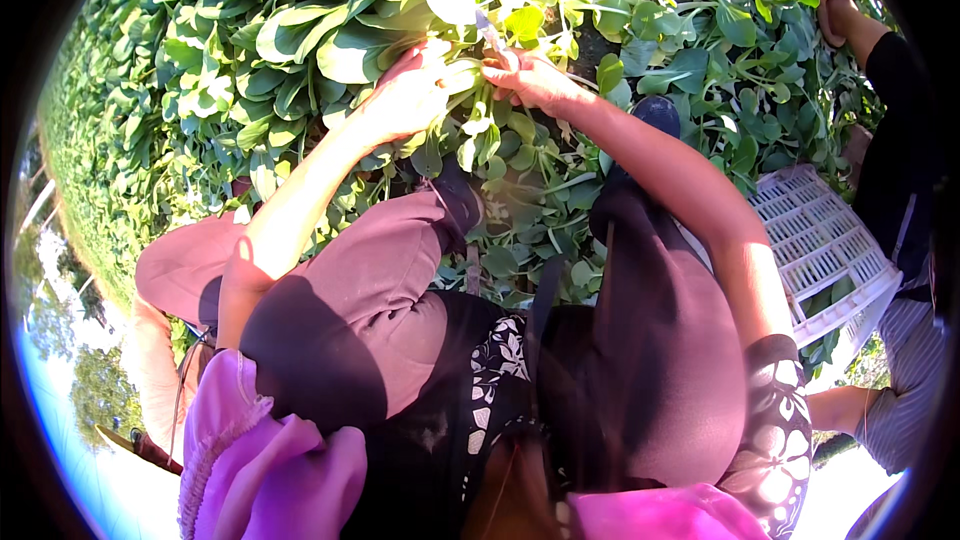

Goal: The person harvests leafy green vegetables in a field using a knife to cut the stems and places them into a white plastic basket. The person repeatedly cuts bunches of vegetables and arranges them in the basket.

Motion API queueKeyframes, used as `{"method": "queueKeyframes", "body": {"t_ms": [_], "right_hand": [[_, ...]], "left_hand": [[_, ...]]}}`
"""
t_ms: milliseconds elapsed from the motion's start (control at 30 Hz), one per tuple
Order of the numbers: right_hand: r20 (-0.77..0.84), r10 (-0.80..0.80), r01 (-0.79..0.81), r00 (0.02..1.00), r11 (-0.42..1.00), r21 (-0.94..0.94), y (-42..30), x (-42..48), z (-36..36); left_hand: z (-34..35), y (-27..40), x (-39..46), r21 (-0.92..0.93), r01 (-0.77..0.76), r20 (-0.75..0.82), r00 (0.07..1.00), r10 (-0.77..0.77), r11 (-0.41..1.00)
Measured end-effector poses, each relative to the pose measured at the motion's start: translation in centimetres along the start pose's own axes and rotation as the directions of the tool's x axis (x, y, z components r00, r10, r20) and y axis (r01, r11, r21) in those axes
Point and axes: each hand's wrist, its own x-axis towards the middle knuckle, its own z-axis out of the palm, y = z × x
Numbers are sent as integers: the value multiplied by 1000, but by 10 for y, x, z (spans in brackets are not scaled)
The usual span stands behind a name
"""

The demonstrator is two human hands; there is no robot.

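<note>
My left hand point(411, 96) is closed around a leafy green plant point(461, 76), which looks like pak choi, gripping it by its pale stalks. Its broad leaves point(356, 52) spread up and left beyond that hand. Close by on the right, my right hand point(536, 81) has its fingers bent around a slim pale tool point(486, 26), apparently a small knife, pointing up and away from me. The right fingertips meet the stalk end of the plant. Strong glare blurs the contact between fingers, stalks and tool.
Dense rows of leafy greens point(202, 82) fill the left and far side. Cut or loose leaves point(525, 240) lie between my shoes. A white slatted plastic crate point(814, 229) with some greens stands to the right. Other people are close on both sides; one's dark sleeve point(892, 142) is at right.
</note>
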Motion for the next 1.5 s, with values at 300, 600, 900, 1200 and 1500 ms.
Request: {"method": "queueKeyframes", "body": {"t_ms": [300, 600, 900, 1200, 1500], "right_hand": [[-160, -315, 295, 936, 946, -135, -31, -47, -15], [-313, -646, 588, 697, 764, -267, -110, -128, 7], [-10, -145, 137, 989, 956, -258, -6, -88, -41], [2, -145, 93, 989, 625, -775, 43, -59, -36], [-43, -151, 41, 988, 512, -858, 47, -39, -16]], "left_hand": [[-33, 54, 15, -79, -138, -252, 961, 114, 987], [-50, 80, 29, -427, 83, -111, 983, -143, 901], [-111, 109, 26, -804, -92, 64, 968, 241, 587], [67, 21, 5, 226, -531, 652, 705, 278, 817], [51, 15, 0, 137, -114, 698, 716, -14, 984]]}}
